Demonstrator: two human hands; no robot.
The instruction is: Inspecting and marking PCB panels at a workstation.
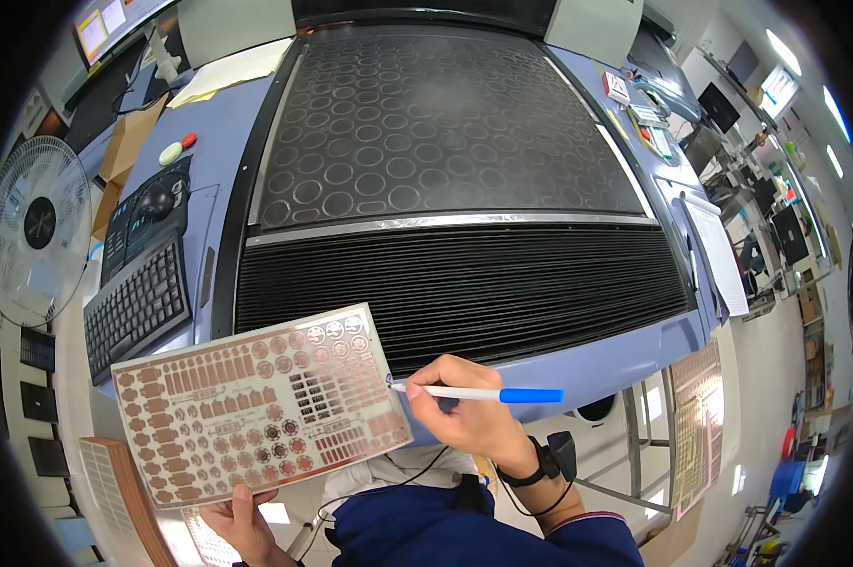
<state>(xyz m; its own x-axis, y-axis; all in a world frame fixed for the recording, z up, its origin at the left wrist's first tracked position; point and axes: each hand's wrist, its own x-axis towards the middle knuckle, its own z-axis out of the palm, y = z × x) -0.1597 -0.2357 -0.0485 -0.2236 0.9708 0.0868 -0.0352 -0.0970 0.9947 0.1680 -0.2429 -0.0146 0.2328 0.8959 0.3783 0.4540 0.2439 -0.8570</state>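
Note:
A flat rectangular panel [247, 397] with rows of copper-coloured shapes, like a circuit board panel, tilts in front of me at the lower left. My left hand [245, 529] grips its near edge, thumb on top. Between the fingers of my right hand [469, 416] is a white pen [455, 391] with a blue cap on its back end. The pen's tip meets the panel's right margin, beside a small blue mark. Behind the panel, black ribbed slats [464, 283] run across the front of a blue-grey machine.
Beyond the slats spreads a black bed [445, 123] covered in ring marks. A keyboard [138, 307] and mouse [157, 200] rest on the left ledge, near a fan [39, 224]. Stacked panels [124, 491] stand lower left. Papers [715, 250] lie on the right ledge, above a metal rack [634, 444].

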